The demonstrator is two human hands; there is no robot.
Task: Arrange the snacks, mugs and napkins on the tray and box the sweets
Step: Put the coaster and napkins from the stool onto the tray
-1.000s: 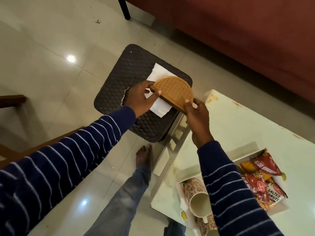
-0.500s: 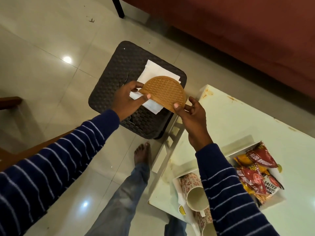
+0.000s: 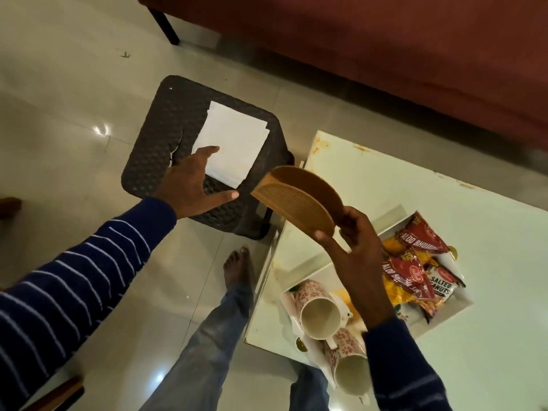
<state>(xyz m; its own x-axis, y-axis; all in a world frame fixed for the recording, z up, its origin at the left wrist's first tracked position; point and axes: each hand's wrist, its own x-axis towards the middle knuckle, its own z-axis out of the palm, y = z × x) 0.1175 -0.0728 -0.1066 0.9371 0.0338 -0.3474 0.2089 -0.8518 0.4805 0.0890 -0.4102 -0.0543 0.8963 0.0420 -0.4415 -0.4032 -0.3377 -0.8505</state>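
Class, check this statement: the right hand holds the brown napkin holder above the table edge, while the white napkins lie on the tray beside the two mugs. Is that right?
Not quite. The head view shows the napkins lying on the dark stool, not on the tray. The rest stands: the right hand holds the brown napkin holder above the table edge, and the two mugs lie on the tray.

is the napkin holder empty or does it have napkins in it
Empty. The napkin holder is held up in the right hand with nothing showing in its slot; the napkins lie on the stool.
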